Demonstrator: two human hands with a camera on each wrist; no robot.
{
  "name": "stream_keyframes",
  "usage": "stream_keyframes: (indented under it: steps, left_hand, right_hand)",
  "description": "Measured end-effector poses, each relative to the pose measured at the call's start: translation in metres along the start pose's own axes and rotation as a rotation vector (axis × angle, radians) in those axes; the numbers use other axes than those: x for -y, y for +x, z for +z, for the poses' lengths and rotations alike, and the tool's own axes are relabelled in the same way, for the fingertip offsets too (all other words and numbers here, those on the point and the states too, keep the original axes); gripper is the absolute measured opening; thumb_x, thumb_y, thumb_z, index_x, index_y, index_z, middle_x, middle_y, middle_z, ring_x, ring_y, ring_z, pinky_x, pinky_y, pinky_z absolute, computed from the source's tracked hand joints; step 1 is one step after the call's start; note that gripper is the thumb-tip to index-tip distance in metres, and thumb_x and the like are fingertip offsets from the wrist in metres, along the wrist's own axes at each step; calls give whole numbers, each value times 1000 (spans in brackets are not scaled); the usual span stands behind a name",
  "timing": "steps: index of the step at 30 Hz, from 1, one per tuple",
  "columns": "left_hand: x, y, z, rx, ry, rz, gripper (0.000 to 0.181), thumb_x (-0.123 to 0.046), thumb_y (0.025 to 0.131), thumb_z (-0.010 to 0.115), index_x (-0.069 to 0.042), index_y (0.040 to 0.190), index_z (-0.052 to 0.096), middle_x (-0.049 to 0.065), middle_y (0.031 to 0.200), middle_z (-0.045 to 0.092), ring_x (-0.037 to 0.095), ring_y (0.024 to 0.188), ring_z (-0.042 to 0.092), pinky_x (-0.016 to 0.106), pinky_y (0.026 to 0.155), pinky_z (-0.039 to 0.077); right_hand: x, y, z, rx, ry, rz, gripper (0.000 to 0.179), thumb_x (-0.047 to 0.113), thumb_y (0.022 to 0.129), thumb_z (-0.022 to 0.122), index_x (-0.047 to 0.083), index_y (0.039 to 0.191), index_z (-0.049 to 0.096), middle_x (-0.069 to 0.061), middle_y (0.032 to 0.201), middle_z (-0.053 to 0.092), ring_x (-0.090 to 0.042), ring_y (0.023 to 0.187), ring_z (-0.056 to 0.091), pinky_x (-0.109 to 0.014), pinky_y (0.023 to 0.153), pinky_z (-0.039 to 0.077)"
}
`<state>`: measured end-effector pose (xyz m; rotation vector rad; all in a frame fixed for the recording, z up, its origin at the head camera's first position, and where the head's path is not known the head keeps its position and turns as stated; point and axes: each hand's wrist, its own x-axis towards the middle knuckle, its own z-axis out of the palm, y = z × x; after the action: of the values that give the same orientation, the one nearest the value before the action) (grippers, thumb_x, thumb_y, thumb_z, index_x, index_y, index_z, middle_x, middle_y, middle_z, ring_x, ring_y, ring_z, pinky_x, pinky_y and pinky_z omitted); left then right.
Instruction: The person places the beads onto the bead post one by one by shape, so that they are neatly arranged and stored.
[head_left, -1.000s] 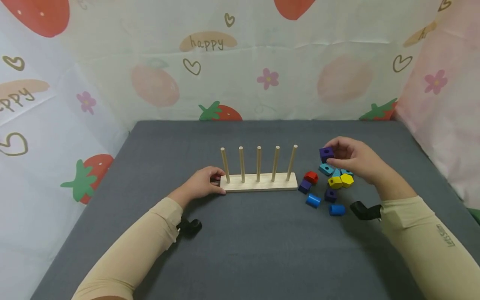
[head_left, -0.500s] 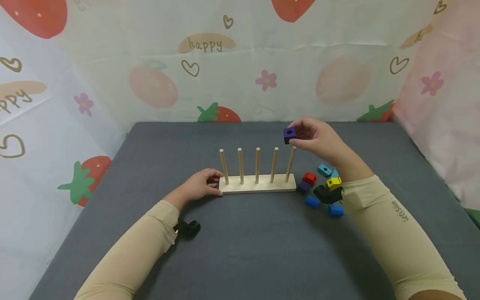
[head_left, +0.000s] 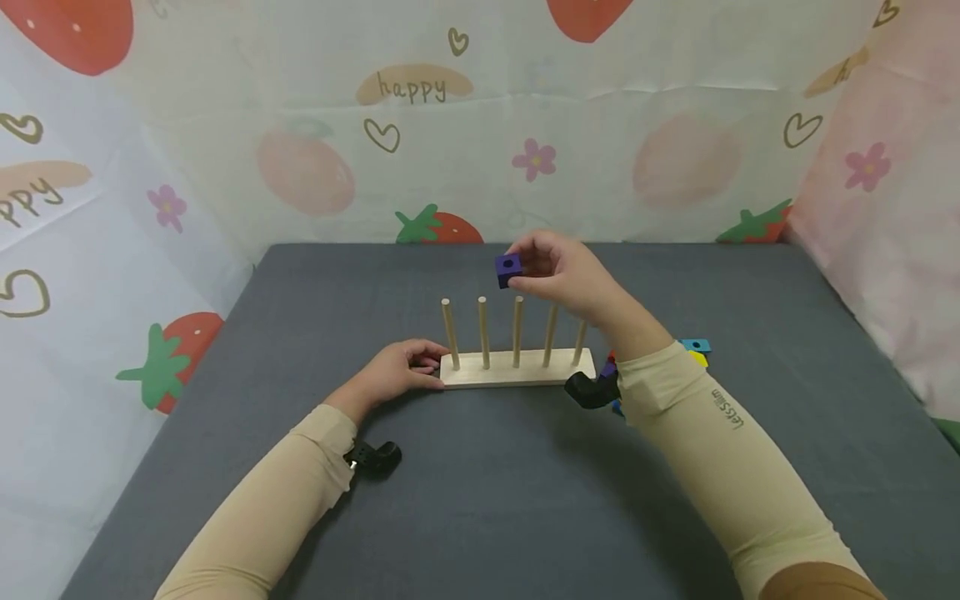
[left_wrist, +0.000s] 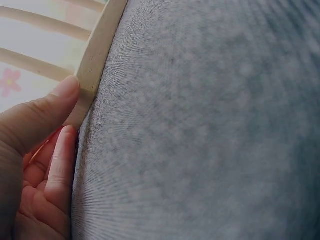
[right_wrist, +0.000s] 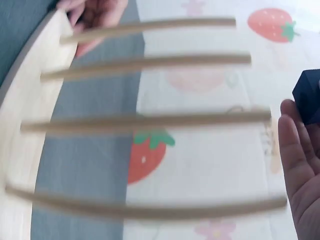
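A purple cube block (head_left: 507,277) with a hole in its top is pinched between the thumb and fingers of my right hand (head_left: 564,271). It is held in the air above and behind the pegs, roughly over the middle one; the right wrist view shows the block (right_wrist: 306,97) dark and partly cut off. Below stands a pale wooden peg stand (head_left: 498,377) with several bare upright pegs. My left hand (head_left: 397,368) holds the stand's left end, and in the left wrist view the thumb (left_wrist: 62,92) presses against the edge of the base.
To the right of the stand lie more coloured blocks, mostly hidden behind my right forearm. A light blue block (head_left: 695,345) and part of a yellow block (head_left: 699,358) show past the sleeve. A grey cloth (head_left: 465,500) covers the table, with a printed curtain (head_left: 315,50) behind.
My right hand has carried the purple block leftward from above the loose blocks, past the right-hand pegs, to near the middle peg. The left hand stays on the stand.
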<state>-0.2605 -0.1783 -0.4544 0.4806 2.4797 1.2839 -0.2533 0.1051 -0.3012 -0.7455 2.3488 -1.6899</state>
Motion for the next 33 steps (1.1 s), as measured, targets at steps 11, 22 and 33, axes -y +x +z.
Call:
stream_keyframes:
  steps: [11, 22, 33]
  left_hand:
    - [3, 2, 0, 7, -31, 26, 50, -17, 71, 78, -9, 117, 60, 6, 114, 60, 17, 99, 57, 26, 85, 47]
    - [3, 1, 0, -13, -9, 30, 48, -17, 73, 78, -8, 116, 60, 7, 113, 60, 18, 99, 58, 28, 86, 47]
    - [3, -1, 0, -19, 23, 54, 47, -19, 74, 77, -9, 117, 60, 7, 113, 60, 19, 99, 58, 29, 86, 47]
  right_hand:
    - [12, 18, 42, -16, 47, 12, 29, 7, 84, 66, 4, 110, 55, -10, 107, 60, -18, 99, 58, -32, 83, 47]
    - [4, 21, 77, -106, 11, 54, 24, 13, 84, 67, 12, 106, 58, -3, 106, 61, -15, 98, 60, -33, 85, 46]
    - [-10, 20, 91, -180, 29, 100, 23, 15, 85, 65, 14, 107, 58, -2, 104, 59, -16, 92, 58, -31, 79, 48]
